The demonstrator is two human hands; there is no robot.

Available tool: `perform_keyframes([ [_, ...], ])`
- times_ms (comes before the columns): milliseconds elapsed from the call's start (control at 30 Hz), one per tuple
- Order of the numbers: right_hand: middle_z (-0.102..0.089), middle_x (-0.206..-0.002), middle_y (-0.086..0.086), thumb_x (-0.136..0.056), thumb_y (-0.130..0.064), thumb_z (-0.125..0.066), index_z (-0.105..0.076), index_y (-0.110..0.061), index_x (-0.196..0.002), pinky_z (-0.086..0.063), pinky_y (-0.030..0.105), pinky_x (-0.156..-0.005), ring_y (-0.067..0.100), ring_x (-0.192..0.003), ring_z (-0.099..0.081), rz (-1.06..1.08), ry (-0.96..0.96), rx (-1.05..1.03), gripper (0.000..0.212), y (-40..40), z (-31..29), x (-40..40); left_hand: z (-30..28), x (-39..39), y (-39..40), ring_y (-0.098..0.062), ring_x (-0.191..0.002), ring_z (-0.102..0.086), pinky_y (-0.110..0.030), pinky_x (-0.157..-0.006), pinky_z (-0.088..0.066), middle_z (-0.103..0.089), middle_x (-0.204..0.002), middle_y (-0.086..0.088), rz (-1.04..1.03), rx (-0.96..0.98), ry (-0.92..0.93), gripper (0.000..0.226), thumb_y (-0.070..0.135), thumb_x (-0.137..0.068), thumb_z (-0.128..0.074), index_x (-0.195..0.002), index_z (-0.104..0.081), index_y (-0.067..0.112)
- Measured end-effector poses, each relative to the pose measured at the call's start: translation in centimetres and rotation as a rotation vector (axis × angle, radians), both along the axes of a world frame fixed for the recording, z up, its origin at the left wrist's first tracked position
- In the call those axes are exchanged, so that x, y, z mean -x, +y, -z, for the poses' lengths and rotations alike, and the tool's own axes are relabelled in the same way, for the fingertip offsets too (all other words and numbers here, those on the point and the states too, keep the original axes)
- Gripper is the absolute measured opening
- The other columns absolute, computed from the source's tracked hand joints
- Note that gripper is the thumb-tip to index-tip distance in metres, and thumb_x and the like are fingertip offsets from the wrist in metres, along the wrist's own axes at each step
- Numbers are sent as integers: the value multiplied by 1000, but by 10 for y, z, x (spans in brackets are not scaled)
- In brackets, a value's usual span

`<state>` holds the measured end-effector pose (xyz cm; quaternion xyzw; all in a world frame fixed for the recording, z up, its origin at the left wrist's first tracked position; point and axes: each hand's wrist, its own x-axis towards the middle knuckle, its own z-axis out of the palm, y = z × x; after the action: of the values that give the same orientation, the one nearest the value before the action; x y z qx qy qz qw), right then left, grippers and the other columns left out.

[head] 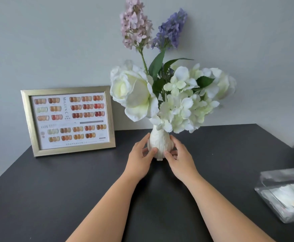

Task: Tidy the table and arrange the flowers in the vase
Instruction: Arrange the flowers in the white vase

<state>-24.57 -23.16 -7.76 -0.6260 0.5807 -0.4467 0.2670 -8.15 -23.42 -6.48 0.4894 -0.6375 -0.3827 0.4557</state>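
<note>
Between left hand point(140, 158) and right hand point(180, 158): white vase point(160, 143) of flowers point(170, 96), gripped by both, upright on dark table point(55, 189); beyond left hand, framed chart point(69, 120).

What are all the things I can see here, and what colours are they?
vase: one, white, upright on the table near the wall, between the two hands
white flowers: a bunch, creamy white with green leaves, in the vase
pink flower spike: one, pale pink, standing tall out of the bunch
purple flower spike: one, purple-blue, beside the pink one
picture frame: one, gold, propped by the wall left of the vase, showing a chart of nail colours
plastic bags: a small heap, clear, at the table's right edge
table: one, dark grey
left hand: one, holding the vase's left side
right hand: one, holding the vase's right side
</note>
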Motion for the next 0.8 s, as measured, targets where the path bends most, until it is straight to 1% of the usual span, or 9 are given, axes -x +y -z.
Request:
perform_keyframes([
  [67, -47, -132, -11, -90, -35, -57, -29, -41, -144, -49, 32, -94, 3, -104, -56, 10, 5, -4, 62, -7, 0, -3, 0, 1, -6, -9, -118, -61, -36, -106, -46, -54, -137, 7, -17, 0, -1, 57, 23, -96, -58, -146, -40, 41],
  [233, -44, -135, -9, -92, -33, -55, -24, -40, -147, -48, 34, -96, 7, -108, -55, 23, 17, -23, 63, -21, -1, -9, 2, 0, -20, -5, -115, -61, -34, -104, -47, -54, -134, 10, -37, 2, 19, 55, 25, -95, -59, -144, -42, 45],
  [333, -44, -135, -8, -93, -33, -53, -22, -41, -147, -47, 31, -96, 8, -110, -54, 21, 24, -25, 63, -29, -3, -11, 4, 0, -31, -2, -113, -60, -29, -100, -47, -52, -133, 13, -57, -8, 24, 54, 29, -95, -59, -143, -42, 48],
  [400, -44, -134, -7, -94, -32, -51, -21, -43, -147, -47, 30, -95, 8, -109, -54, 11, 29, -22, 62, -34, -4, -13, 5, 0, -36, 0, -111, -59, -22, -94, -46, -52, -131, 14, -60, -7, 20, 54, 30, -95, -59, -142, -41, 51],
  [500, -43, -134, -6, -95, -33, -49, -18, -44, -148, -45, 24, -90, 7, -107, -53, 0, 41, -23, 62, -40, -5, -14, 6, -1, -44, 2, -111, -58, -16, -88, -43, -49, -133, 15, -53, -9, 5, 55, 32, -96, -57, -143, -38, 51],
  [567, -41, -133, -8, -95, -34, -47, -14, -47, -147, -41, 18, -83, 2, -103, -52, -6, 51, -30, 63, -42, -4, -14, 6, -1, -47, 0, -112, -58, -18, -91, -44, -48, -134, 14, -43, -8, 0, 55, 33, -96, -56, -144, -36, 53],
  [633, -40, -132, -11, -95, -35, -47, -9, -51, -146, -38, 15, -79, 0, -102, -50, -17, 53, -39, 66, -42, -3, -13, 7, 0, -47, -2, -117, -55, -27, -101, -45, -47, -134, 15, -32, -5, -15, 55, 36, -95, -56, -142, -34, 57],
  [733, -38, -130, -15, -95, -33, -48, -3, -53, -145, -36, 16, -84, -1, -106, -47, -29, 48, -53, 70, -41, -1, -13, 10, -1, -40, -4, -123, -51, -32, -108, -40, -43, -131, 20, 1, 15, -41, 61, 45, -91, -56, -141, -26, 63],
  [800, -36, -130, -16, -94, -31, -50, -3, -54, -145, -37, 19, -89, 1, -109, -47, -27, 39, -50, 73, -40, -1, -12, 13, -1, -36, -4, -127, -48, -32, -111, -38, -39, -133, 23, 11, 17, -51, 66, 45, -90, -55, -146, -23, 56],
])
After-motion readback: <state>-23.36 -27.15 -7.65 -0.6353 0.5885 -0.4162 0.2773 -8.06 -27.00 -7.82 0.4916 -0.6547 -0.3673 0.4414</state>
